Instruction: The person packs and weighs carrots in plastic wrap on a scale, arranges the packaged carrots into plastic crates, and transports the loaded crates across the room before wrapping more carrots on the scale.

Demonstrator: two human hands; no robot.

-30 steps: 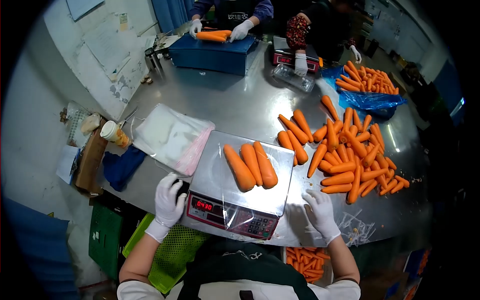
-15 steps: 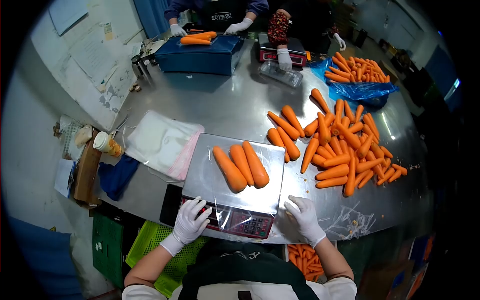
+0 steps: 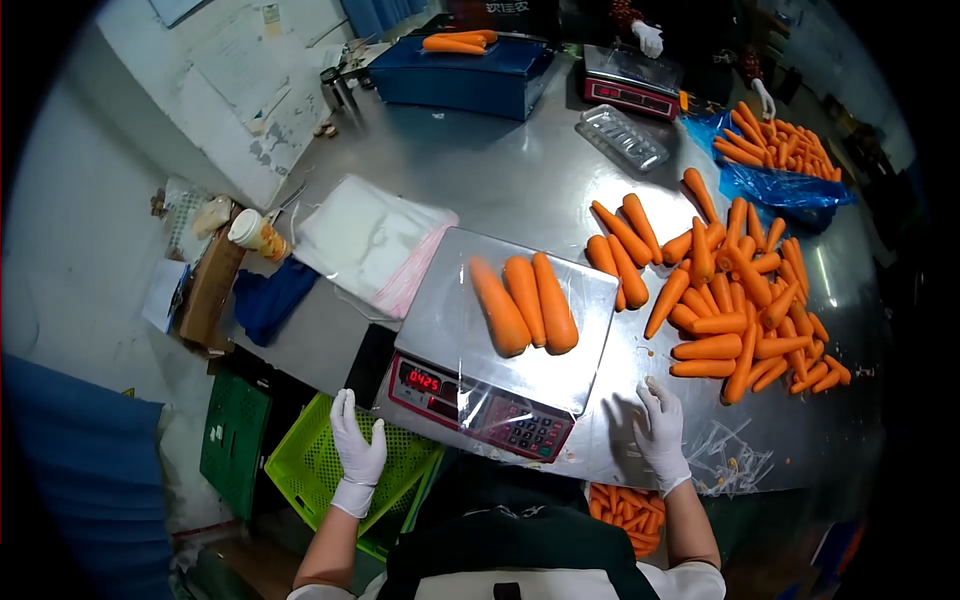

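Note:
My left hand (image 3: 358, 448), in a white glove, is raised off the scale's front left corner with thumb and fingers apart, holding nothing. On the other side my right hand (image 3: 661, 432), also gloved, hovers over or touches the steel table near the scale's right edge; its fingers are spread and empty. Between them stands the scale (image 3: 440, 320), its red display lit and seeming to read 0.425. Three carrots (image 3: 524, 300) lie side by side on its pan, and a clear film hangs over its front panel.
Loose carrots (image 3: 735, 310) are heaped on the steel table (image 3: 480, 150) at right. Left of the scale lies a stack of white bags (image 3: 370, 240). A green crate (image 3: 300, 450) is below left. Across the table, a co-worker's gloved hand (image 3: 648, 38) is above another scale (image 3: 630, 85).
My view has shifted, so the scale appears further right. My left hand has come away from the scale's front, uncovering its display. The co-worker's hand has left the clear tray.

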